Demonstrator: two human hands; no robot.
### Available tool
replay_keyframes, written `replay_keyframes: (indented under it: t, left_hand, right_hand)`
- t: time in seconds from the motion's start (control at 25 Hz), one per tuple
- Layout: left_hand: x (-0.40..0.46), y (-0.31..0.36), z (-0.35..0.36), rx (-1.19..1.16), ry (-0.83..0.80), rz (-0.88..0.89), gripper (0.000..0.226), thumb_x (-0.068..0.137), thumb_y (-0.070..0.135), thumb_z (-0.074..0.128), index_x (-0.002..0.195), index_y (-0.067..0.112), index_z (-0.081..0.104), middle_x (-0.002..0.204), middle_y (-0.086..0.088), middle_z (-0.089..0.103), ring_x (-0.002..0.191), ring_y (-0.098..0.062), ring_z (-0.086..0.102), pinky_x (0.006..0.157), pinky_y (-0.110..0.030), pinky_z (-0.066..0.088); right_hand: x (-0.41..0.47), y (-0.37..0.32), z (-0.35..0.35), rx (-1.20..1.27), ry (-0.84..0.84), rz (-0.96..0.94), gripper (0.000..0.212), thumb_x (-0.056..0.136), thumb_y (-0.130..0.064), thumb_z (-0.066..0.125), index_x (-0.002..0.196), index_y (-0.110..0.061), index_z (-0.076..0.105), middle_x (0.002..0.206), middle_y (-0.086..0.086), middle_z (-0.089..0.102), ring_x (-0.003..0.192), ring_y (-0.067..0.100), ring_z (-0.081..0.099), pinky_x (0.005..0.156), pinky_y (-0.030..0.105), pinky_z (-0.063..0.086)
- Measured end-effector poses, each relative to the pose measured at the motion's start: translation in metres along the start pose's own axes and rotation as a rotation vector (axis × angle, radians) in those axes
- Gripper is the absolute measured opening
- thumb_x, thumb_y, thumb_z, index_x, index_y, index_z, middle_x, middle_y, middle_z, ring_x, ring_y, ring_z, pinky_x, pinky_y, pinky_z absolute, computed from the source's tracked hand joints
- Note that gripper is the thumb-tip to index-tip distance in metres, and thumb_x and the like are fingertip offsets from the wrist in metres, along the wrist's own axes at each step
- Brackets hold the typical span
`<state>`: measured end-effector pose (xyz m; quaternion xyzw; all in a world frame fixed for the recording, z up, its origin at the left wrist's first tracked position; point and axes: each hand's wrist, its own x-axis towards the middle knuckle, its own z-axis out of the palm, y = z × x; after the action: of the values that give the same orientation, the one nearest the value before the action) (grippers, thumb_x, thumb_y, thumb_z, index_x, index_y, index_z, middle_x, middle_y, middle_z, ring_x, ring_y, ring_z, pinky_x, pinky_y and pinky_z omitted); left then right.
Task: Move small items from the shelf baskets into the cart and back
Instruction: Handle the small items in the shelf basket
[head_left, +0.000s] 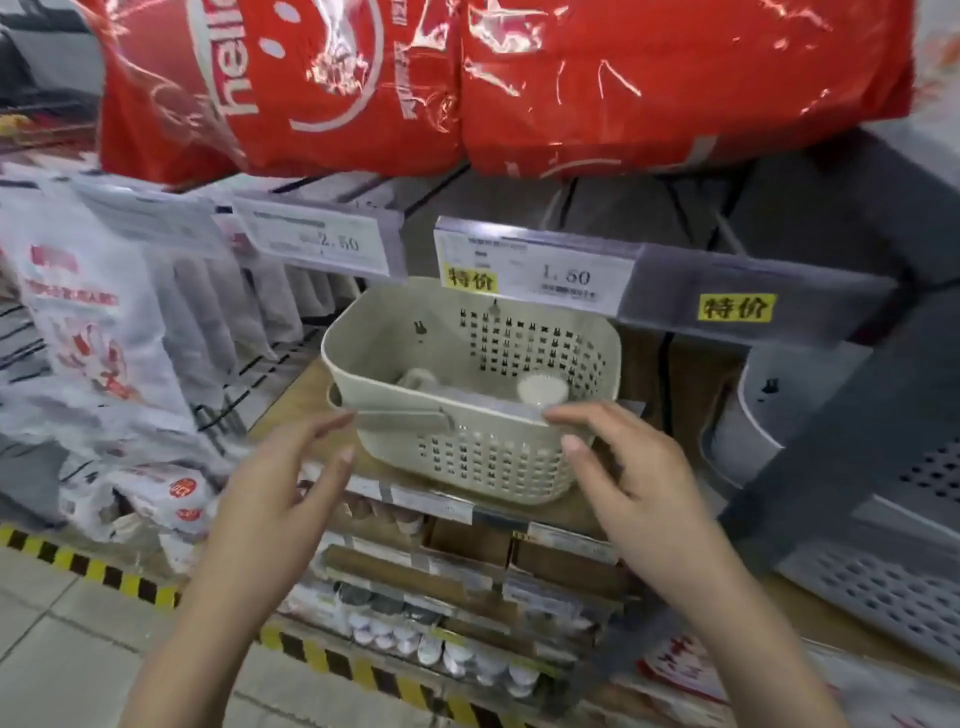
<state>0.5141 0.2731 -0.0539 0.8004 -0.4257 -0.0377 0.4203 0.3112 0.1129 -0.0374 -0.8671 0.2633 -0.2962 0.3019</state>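
Observation:
A cream perforated plastic basket (483, 462) stands on the wooden shelf at centre. Inside it lie a pale round-headed item (541, 391) and a whitish item with a curved handle (415, 379). My left hand (291, 478) hovers at the basket's front left corner with straight fingers and holds nothing. My right hand (623, 467) is at the basket's front right rim; its fingertips look close to or on the rim, and it holds nothing. No cart is in view.
Red plastic-wrapped packs (467, 78) overhang from the shelf above. Price tags (535, 270) hang just behind the basket. White plastic bags (93, 338) fill the left. Grey perforated baskets (852, 426) sit at right. Lower shelves hold boxes and round lids (431, 644).

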Motion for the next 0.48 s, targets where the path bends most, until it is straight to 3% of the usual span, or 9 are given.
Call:
replay_keyframes:
  t: [0.08, 0.16, 0.28, 0.4, 0.48]
  left_hand:
    - [0.037, 0.000, -0.001, 0.042, 0.002, 0.160, 0.031, 0.093, 0.036, 0.049, 0.123, 0.029, 0.056, 0.113, 0.024, 0.051, 0.103, -0.004, 0.050, 0.075, -0.018, 0.039]
    - [0.071, -0.006, 0.000, 0.120, -0.041, 0.277, 0.037, 0.095, 0.044, 0.046, 0.124, 0.024, 0.056, 0.117, 0.015, 0.055, 0.109, -0.010, 0.051, 0.083, -0.026, 0.041]
    - [0.100, -0.020, 0.008, 0.237, -0.187, 0.388, 0.048, 0.090, 0.047, 0.034, 0.120, 0.020, 0.061, 0.111, 0.005, 0.064, 0.103, -0.016, 0.058, 0.081, -0.029, 0.042]
    - [0.108, -0.028, 0.010, 0.258, -0.270, 0.505, 0.043, 0.092, 0.046, 0.031, 0.097, 0.025, 0.068, 0.078, 0.014, 0.065, 0.070, -0.010, 0.060, 0.065, -0.025, 0.038]
    - [0.109, -0.030, 0.007, 0.260, -0.272, 0.543, 0.035, 0.093, 0.043, 0.033, 0.067, 0.035, 0.054, 0.053, 0.019, 0.045, 0.050, 0.000, 0.044, 0.053, -0.016, 0.025]
  right_hand:
    - [0.019, 0.000, 0.003, -0.046, 0.059, 0.032, 0.023, 0.095, -0.013, 0.051, 0.113, -0.024, 0.063, 0.106, -0.028, 0.054, 0.107, -0.011, 0.048, 0.087, 0.002, 0.035]
    - [0.039, -0.001, 0.011, -0.086, 0.064, 0.077, 0.023, 0.095, -0.016, 0.051, 0.114, -0.024, 0.062, 0.107, -0.022, 0.057, 0.103, -0.006, 0.052, 0.085, 0.004, 0.037]
    - [0.056, -0.005, 0.027, -0.232, -0.030, 0.159, 0.024, 0.096, -0.025, 0.048, 0.117, -0.026, 0.061, 0.109, -0.012, 0.063, 0.098, 0.003, 0.058, 0.082, 0.023, 0.047]
    - [0.053, -0.011, 0.037, -0.435, -0.096, 0.240, 0.025, 0.098, -0.034, 0.039, 0.113, -0.031, 0.058, 0.102, -0.009, 0.067, 0.091, 0.013, 0.061, 0.075, 0.035, 0.049]
    - [0.049, -0.019, 0.037, -0.521, -0.155, 0.288, 0.029, 0.099, -0.040, 0.032, 0.113, -0.035, 0.057, 0.098, -0.009, 0.068, 0.088, 0.013, 0.061, 0.074, 0.035, 0.049]
